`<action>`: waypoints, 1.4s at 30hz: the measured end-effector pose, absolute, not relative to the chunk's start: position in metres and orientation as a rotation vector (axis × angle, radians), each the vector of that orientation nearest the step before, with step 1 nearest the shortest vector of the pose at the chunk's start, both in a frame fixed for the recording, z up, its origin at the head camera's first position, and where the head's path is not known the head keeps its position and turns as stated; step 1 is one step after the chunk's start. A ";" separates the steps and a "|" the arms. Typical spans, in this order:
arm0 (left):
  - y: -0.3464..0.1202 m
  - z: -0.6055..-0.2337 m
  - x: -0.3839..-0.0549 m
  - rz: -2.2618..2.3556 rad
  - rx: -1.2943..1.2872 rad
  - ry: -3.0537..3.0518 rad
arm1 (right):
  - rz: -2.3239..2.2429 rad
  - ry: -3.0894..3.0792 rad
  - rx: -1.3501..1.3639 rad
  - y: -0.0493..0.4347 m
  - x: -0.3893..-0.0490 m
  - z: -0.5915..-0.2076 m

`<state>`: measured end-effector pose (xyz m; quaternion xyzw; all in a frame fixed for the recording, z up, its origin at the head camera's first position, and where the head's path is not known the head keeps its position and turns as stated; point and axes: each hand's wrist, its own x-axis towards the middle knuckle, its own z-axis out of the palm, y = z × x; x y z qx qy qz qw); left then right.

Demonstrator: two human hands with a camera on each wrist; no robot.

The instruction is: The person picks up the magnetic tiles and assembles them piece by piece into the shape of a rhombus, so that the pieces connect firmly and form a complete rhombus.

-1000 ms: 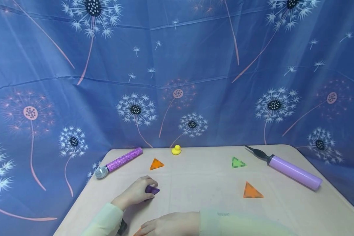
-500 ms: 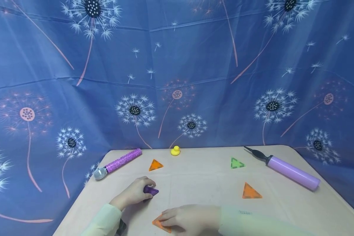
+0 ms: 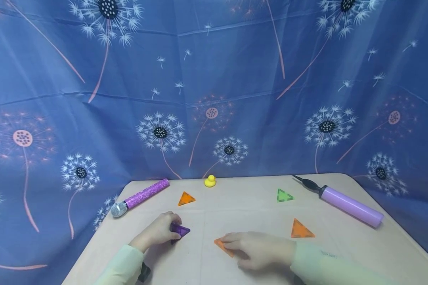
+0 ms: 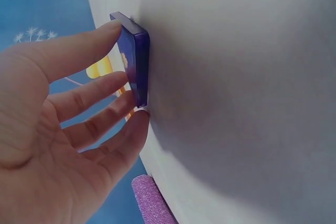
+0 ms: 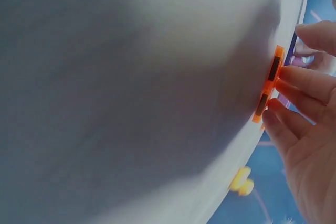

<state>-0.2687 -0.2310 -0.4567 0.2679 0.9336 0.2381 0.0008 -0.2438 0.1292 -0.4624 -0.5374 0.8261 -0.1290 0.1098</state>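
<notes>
In the head view my left hand (image 3: 160,230), left of the table's middle, pinches a purple magnetic tile (image 3: 182,230). The left wrist view shows that tile (image 4: 137,61) tilted up off the tabletop, thumb at one edge and fingers at the other. Right of it, my right hand (image 3: 256,249) lays nearly straight fingers on an orange triangular magnetic tile (image 3: 222,246). From the right wrist, its fingertips press the tile's (image 5: 269,85) face while the thumb stays apart. Part of this tile is hidden under the fingers.
Beyond the hands lie a glittery purple microphone (image 3: 146,194), a small orange triangle (image 3: 186,198) and a yellow rubber duck (image 3: 210,181). On the right are a green triangle (image 3: 283,195), another orange triangle (image 3: 301,228) and a lilac hand pump (image 3: 351,206). A blue dandelion-print cloth (image 3: 256,79) hangs behind.
My right hand has slid the orange tile from the front edge of view rightward and farther up the table. My left hand has kept its grip on the purple tile, nearly in place.
</notes>
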 end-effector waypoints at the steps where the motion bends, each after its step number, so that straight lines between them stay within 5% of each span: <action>1: -0.231 -0.456 -0.269 0.744 0.825 2.933 | -0.393 2.442 -1.558 0.133 -0.246 -0.463; 25: -0.226 -0.439 -0.271 0.734 0.600 2.990 | -0.394 2.952 -1.018 0.143 -0.264 -0.450; 42: -0.182 -0.464 -0.274 1.408 0.176 2.754 | -0.534 3.028 -0.543 0.132 -0.258 -0.465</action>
